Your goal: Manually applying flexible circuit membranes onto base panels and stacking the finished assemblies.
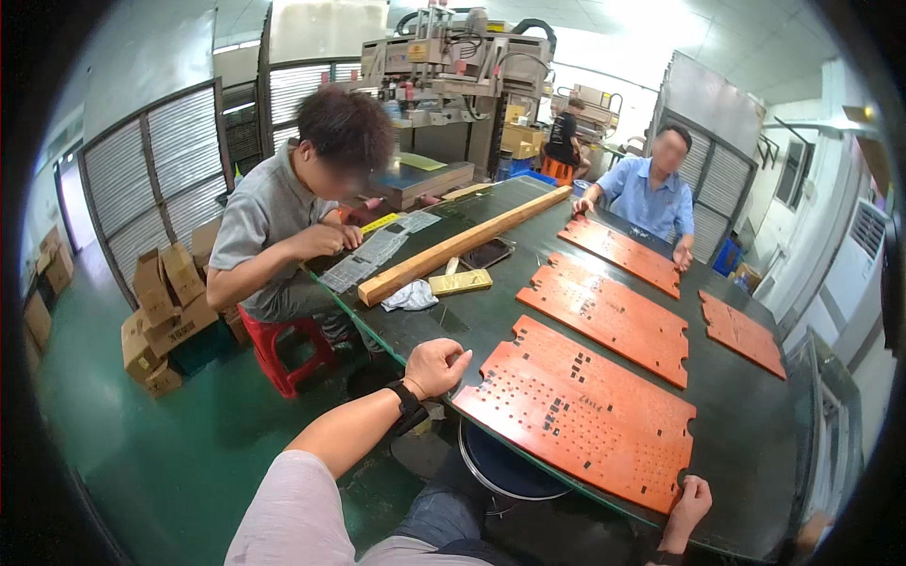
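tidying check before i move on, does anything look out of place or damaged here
The cardboard boxes on the floor at left lean at odd angles in an untidy heap. On the table, a crumpled white cloth or paper looks stray beside the wooden beam. No spill is evident.

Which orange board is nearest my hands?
The frontmost orange board, lying between your left hand and right hand; the other three lie farther from both.
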